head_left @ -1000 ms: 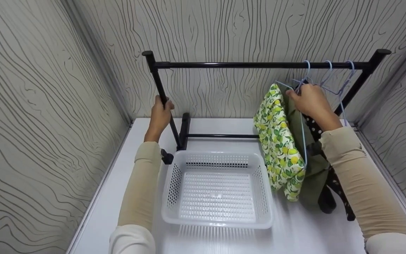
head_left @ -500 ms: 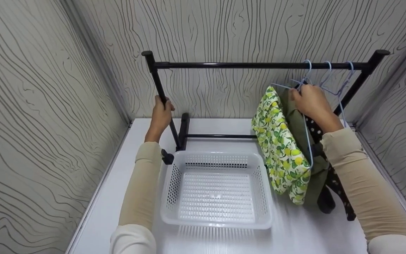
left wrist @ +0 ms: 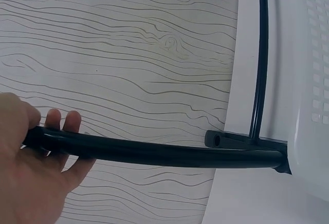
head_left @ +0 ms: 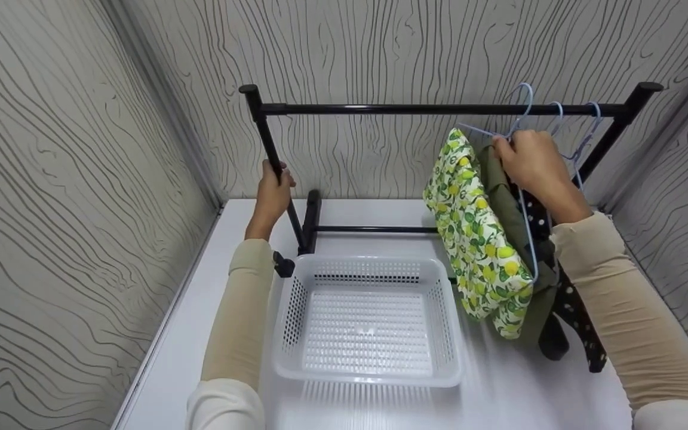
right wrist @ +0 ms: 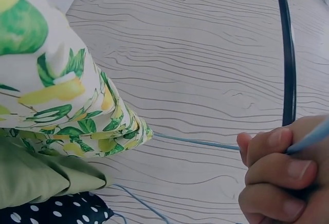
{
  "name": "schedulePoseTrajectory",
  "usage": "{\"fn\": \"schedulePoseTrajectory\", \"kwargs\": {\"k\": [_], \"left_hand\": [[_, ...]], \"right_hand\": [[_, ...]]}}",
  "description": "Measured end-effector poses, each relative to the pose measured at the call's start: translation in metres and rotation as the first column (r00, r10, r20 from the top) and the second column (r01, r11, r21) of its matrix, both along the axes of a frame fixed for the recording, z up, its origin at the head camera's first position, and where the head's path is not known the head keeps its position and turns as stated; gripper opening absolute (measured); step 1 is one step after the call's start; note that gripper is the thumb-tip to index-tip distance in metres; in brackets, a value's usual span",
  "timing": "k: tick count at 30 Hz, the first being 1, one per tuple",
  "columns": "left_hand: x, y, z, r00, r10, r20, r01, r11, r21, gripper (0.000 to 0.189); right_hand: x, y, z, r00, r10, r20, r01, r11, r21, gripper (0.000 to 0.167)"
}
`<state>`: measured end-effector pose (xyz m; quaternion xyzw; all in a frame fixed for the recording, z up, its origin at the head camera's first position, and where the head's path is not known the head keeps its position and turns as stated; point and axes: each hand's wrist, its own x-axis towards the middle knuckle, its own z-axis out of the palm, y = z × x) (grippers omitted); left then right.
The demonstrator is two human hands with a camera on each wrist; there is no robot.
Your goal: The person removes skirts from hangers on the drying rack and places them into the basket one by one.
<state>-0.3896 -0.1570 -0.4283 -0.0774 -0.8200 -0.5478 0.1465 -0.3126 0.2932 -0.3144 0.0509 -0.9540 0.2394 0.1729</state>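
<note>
My left hand grips the left upright of a black garment rack, its fingers wrapped around the tube in the left wrist view. On the right, my right hand holds a blue wire hanger just below its hook. That hook stands raised above the top bar. From this hanger hangs a cloth printed with lemons and green leaves. Behind it hang an olive green garment and a black polka-dot garment, partly hidden by the lemon cloth and my arm.
A white perforated plastic basket stands on the white table in front of the rack. Two more blue hanger hooks sit on the bar near its right end. Wood-patterned panels enclose the table at the back and sides.
My right hand has risen slightly, lifting the hanger so its hook sits higher over the bar. The lemon cloth has swung and come up with it. My left hand stays put.
</note>
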Motion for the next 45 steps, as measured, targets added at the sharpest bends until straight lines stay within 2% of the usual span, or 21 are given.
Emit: {"fn": "schedulePoseTrajectory", "kwargs": {"k": [14, 20, 28, 33, 36, 38, 40, 41, 43, 45], "left_hand": [[-0.001, -0.001, -0.001, 1.000, 0.002, 0.006, -0.002, 1.000, -0.007, 0.025], [0.000, -0.001, 0.000, 1.000, 0.005, 0.006, -0.005, 1.000, -0.005, 0.022], [0.004, -0.001, 0.001, 1.000, -0.004, 0.017, 0.004, 1.000, -0.007, 0.029], [0.005, -0.003, 0.000, 1.000, 0.020, -0.014, -0.021, 0.998, -0.063, 0.034], [0.008, -0.001, -0.001, 0.996, 0.067, -0.050, -0.072, 0.991, -0.108, 0.033], [0.010, 0.002, -0.002, 0.989, 0.123, -0.080, -0.133, 0.982, -0.134, 0.031], [0.013, 0.006, -0.002, 0.971, 0.214, -0.108, -0.229, 0.961, -0.156, 0.030], [0.015, 0.008, -0.002, 0.957, 0.265, -0.121, -0.283, 0.945, -0.163, 0.030], [0.018, 0.013, -0.001, 0.918, 0.362, -0.163, -0.387, 0.908, -0.162, 0.027], [0.020, 0.019, -0.001, 0.882, 0.422, -0.210, -0.457, 0.875, -0.159, 0.023]], "right_hand": [[0.016, -0.012, 0.019, 0.999, 0.022, -0.030, -0.021, 0.999, 0.028, 0.061], [0.024, -0.018, 0.024, 0.999, 0.024, -0.023, -0.023, 0.999, 0.028, 0.057], [0.029, -0.025, 0.028, 0.997, 0.060, -0.050, -0.058, 0.998, 0.038, 0.056], [0.031, -0.031, 0.028, 0.996, 0.072, -0.052, -0.071, 0.997, 0.022, 0.054], [0.031, -0.033, 0.027, 0.995, 0.082, -0.056, -0.081, 0.997, 0.016, 0.055], [0.031, -0.034, 0.026, 0.995, 0.085, -0.056, -0.084, 0.996, 0.011, 0.055], [0.032, -0.036, 0.026, 0.995, 0.081, -0.059, -0.081, 0.997, 0.013, 0.056], [0.032, -0.038, 0.026, 0.995, 0.081, -0.063, -0.080, 0.997, 0.014, 0.056], [0.031, -0.040, 0.025, 0.994, 0.082, -0.066, -0.081, 0.997, 0.015, 0.056], [0.031, -0.041, 0.025, 0.995, 0.082, -0.064, -0.081, 0.997, 0.013, 0.056]]}}
